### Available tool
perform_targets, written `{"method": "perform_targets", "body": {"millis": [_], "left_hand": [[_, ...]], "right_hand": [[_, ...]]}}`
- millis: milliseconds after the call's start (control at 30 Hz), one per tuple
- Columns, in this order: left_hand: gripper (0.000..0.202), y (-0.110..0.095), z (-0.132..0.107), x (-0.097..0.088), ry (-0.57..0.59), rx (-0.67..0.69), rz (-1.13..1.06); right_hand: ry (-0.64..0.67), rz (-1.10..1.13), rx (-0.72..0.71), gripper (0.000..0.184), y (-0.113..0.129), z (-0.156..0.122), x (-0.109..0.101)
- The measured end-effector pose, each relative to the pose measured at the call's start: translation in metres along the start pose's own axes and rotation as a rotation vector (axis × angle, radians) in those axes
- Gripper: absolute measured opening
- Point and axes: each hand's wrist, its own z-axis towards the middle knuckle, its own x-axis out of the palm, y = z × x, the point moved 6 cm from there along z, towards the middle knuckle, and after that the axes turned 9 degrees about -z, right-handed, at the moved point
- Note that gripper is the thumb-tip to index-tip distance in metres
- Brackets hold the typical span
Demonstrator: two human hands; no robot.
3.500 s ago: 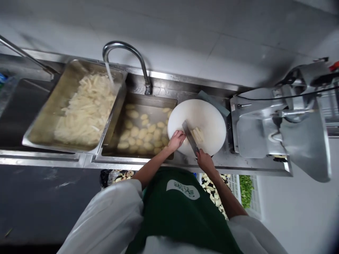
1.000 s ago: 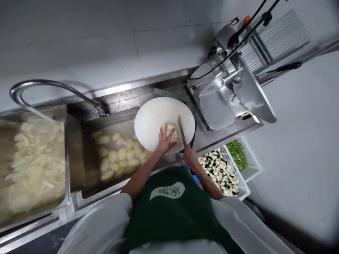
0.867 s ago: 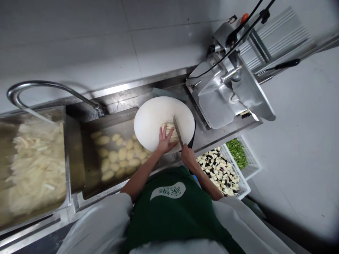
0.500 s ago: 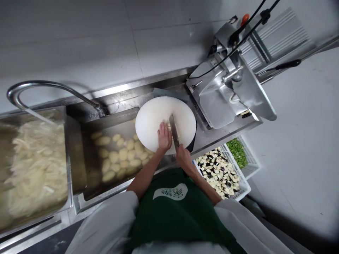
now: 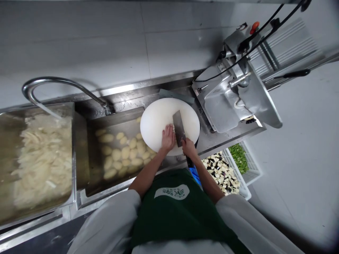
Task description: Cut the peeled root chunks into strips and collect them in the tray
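Note:
A round white cutting board [image 5: 159,116] lies over the right end of the sink. My right hand [image 5: 189,147] grips the handle of a cleaver [image 5: 179,127] whose broad blade is tilted flat over the board. My left hand [image 5: 168,137] lies on the board just left of the blade, fingers together over pale cut potato, which is almost wholly hidden beneath hand and blade.
Peeled potatoes [image 5: 120,151] soak in the sink basin. A steel pan [image 5: 69,116] at left holds potato strips under a running tap [image 5: 60,84]. A metal slicing machine [image 5: 233,98] stands at right. White baskets of diced eggplant [image 5: 219,173] and greens [image 5: 239,157] sit below.
The cleaver has worked leftward across the potato, then turned from edge-down to blade flat. My left hand has closed over the cut pieces. The view shifted slightly.

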Motion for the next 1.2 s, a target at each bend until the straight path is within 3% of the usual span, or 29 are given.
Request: {"method": "perform_targets", "body": {"millis": [100,167,267,367,467,633,833,933,1000,1067,1133,1200], "left_hand": [[0.062,-0.006,0.012,-0.012,-0.022,0.015,0.025],[0.065,-0.018,0.021,-0.008,0.062,0.092,0.109],[0.076,-0.032,0.026,0.01,0.225,0.172,0.245],[0.087,-0.036,0.023,0.023,0.321,0.198,0.303],[0.093,-0.035,0.02,0.025,0.33,0.221,0.311],[0.086,-0.031,0.018,0.017,0.263,0.235,0.279],[0.078,-0.016,0.015,0.004,0.234,0.276,0.211],[0.076,-0.003,0.012,-0.015,0.215,0.23,0.193],[0.075,0.004,0.007,-0.039,0.184,0.178,0.186],[0.074,0.012,0.0,-0.076,0.12,0.121,0.188],[0.073,0.021,-0.013,-0.126,0.023,0.058,0.208],[0.071,0.034,-0.034,-0.188,-0.106,-0.012,0.238]], "right_hand": [[-0.035,0.367,0.004,0.029,-0.054,-0.003,-0.016],[-0.035,0.592,0.027,0.038,-0.095,-0.01,-0.018],[0.034,0.729,0.084,0.049,-0.146,-0.022,0.001],[0.124,0.771,0.119,0.052,-0.16,-0.031,0.035],[0.138,0.798,0.14,0.05,-0.134,-0.034,0.064],[0.078,0.795,0.117,0.04,-0.058,-0.025,0.088],[0.054,0.852,0.08,0.038,-0.004,-0.019,0.099],[0.092,0.78,0.04,0.036,0.021,-0.022,0.1],[0.125,0.715,-0.01,0.037,0.043,-0.026,0.101],[0.158,0.665,-0.089,0.039,0.07,-0.031,0.103],[0.209,0.637,-0.197,0.039,0.107,-0.039,0.106],[0.294,0.624,-0.315,0.036,0.155,-0.054,0.111]]}}
